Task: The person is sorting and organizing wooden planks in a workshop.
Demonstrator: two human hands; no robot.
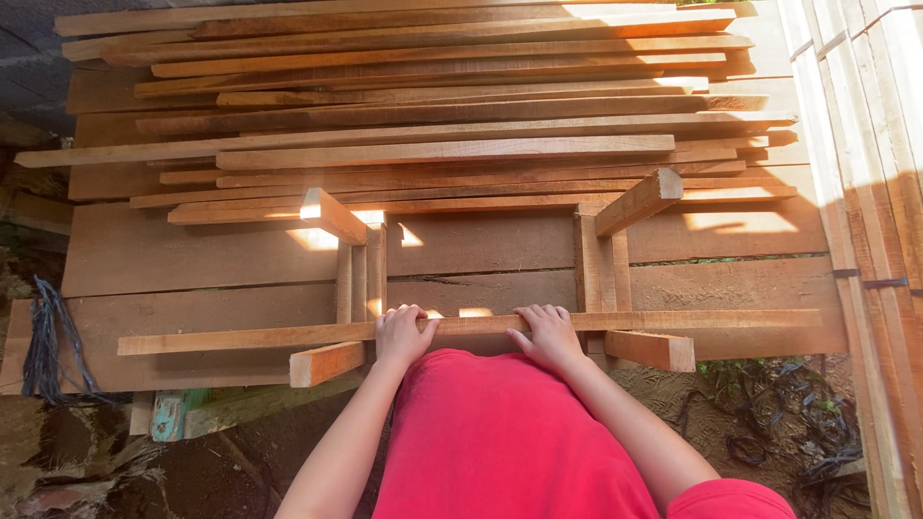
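Observation:
A long thin wooden batten [240, 337] lies crosswise in front of me, resting on two small wooden stands. My left hand [401, 333] grips it near the middle, fingers curled over its top. My right hand [547, 333] holds the same batten a little to the right, fingers over its top edge. The left stand [348, 279] and the right stand [615, 274] are each built from short upright blocks with angled pieces on top. My red shirt [510, 442] fills the bottom centre.
A big stack of long wooden battens [433, 125] covers wide planks [192, 250] beyond the stands. Pale boards [865, 144] run along the right edge. Black cords [48, 346] hang at the left, and dirt ground with dark straps [769, 423] lies at the lower right.

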